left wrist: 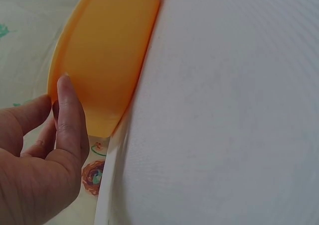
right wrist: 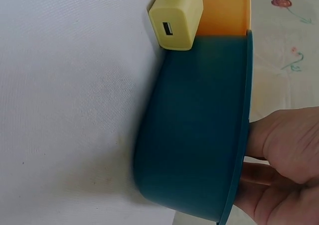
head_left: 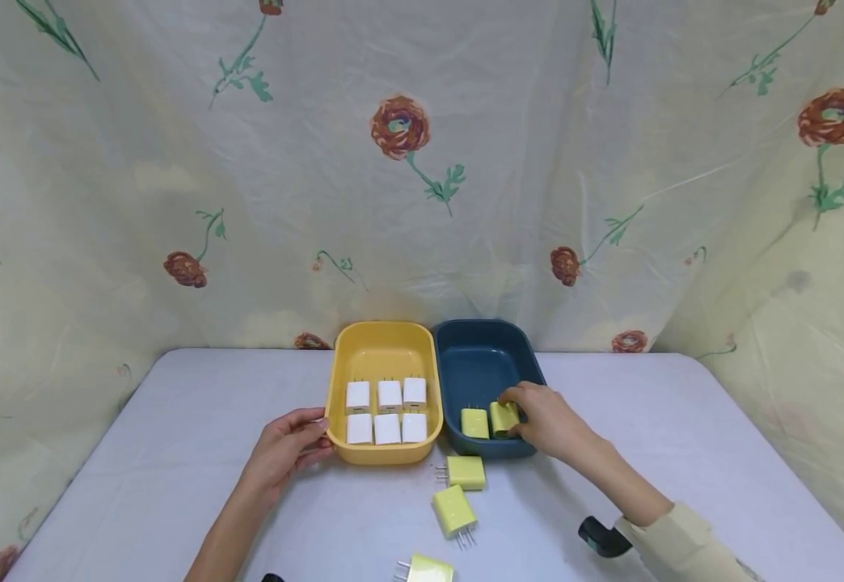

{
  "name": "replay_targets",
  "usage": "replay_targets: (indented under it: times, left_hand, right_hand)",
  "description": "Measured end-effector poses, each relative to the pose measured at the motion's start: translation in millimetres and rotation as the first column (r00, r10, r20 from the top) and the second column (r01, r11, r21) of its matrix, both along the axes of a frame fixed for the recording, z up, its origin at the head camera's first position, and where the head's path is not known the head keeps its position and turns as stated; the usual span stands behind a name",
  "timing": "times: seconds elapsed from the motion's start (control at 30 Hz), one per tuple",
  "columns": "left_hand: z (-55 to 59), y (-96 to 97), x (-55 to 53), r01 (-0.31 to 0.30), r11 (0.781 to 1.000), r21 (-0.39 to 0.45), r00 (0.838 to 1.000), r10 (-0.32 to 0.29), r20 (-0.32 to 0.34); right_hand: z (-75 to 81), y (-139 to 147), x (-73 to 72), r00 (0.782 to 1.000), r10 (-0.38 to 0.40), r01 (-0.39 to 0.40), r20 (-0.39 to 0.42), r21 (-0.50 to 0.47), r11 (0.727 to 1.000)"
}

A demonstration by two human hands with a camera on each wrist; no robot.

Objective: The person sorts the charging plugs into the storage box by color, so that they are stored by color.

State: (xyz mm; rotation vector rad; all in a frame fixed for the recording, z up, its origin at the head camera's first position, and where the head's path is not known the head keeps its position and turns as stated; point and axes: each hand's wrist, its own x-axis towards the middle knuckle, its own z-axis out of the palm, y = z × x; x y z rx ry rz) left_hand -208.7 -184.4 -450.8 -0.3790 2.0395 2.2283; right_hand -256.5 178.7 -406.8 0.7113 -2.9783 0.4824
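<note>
In the head view my right hand reaches over the blue bin's near right rim and pinches a yellow charger plug inside. Another yellow charger plug lies just left of it in the blue bin. The right wrist view shows that hand at the rim, its fingertips and the held plug hidden behind the bin wall. My left hand touches the left side of the yellow bin with fairly straight fingers. Its fingers meet the bin's outer wall in the left wrist view.
White charger plugs lie in two rows in the yellow bin. On the table, in front of the bins, are three yellow plugs: one by the blue bin, a tilted plug and a plug at the bottom edge. A flowered curtain hangs behind.
</note>
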Motion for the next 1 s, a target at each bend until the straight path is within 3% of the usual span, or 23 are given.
replay_targets:
  times: [0.3, 0.47, 0.67, 0.83, 1.0]
  left_hand:
    - [2.5, 1.8, 2.0, 0.008, 1.000, -0.003, 1.000, -0.008, 0.002]
    - [4.6, 2.4, 2.8, 0.011, 1.000, -0.002, 1.000, -0.011, -0.001]
    - [5.0, 0.9, 3.0, 0.004, 1.000, -0.025, 1.000, -0.004, 0.003]
    - [5.2, 0.9, 3.5, 0.004, 1.000, -0.030, 1.000, -0.004, 0.007]
    - [3.8, 1.7, 3.5, 0.006, 1.000, -0.027, 1.000, -0.006, 0.007]
  right_hand:
    - [2.3, 4, 2.8, 1.000, 0.017, -0.017, 0.005, -0.080, 0.997]
    - [6.1, 6, 6.5, 0.998, 0.034, -0.042, -0.050, -0.153, 0.987]
    - [9.4, 3, 9.0, 0.984, 0.083, -0.114, -0.156, -0.198, 0.974]
    - [13.2, 0, 15.9, 0.976, 0.110, -0.152, -0.187, -0.224, 0.963]
    - [19.4, -3, 26.2, 0.949, 0.224, -0.266, -0.224, -0.182, 0.947]
